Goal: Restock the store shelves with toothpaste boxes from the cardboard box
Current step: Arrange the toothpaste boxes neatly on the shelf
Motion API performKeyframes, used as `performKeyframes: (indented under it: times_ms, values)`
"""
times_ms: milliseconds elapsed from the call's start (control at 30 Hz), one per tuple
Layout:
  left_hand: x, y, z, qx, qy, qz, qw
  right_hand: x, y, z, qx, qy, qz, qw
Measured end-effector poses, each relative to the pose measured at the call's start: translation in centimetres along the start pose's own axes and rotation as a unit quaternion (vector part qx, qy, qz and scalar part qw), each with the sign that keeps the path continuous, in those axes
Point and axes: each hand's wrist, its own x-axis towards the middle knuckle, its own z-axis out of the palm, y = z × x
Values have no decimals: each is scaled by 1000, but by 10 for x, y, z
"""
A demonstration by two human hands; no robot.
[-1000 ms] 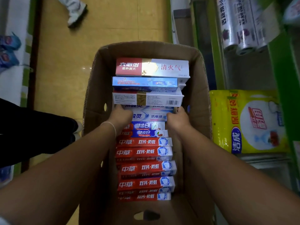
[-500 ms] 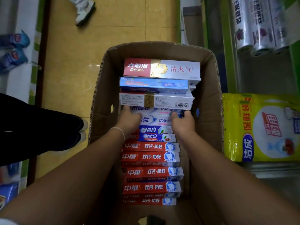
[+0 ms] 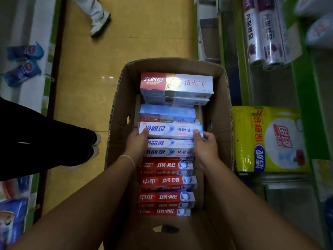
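The white-and-blue toothpaste box (image 3: pixel 170 129) lies crosswise in the middle of the cardboard box (image 3: pixel 219 112), its long axis running left to right, with the left hand (image 3: pixel 137 143) and right hand (image 3: pixel 204 144) each gripping one end, equally near.

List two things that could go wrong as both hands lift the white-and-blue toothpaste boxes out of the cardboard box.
1. The left hand and right hand grip a stack of white-and-blue toothpaste boxes only at the ends; middle ones may slip out.
2. The tall brown cardboard box has close walls; the stack may snag.
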Motion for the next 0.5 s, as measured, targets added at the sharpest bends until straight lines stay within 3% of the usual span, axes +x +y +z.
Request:
performKeyframes:
  times_ms: [300,500]
  values:
    - [-7,-20,2,8,-4,14,1000,-4,32,-9,-28,-55,36,997]
    - [-16,-12,1,104,1,104,989,-12,23,-19,77,-87,73,991]
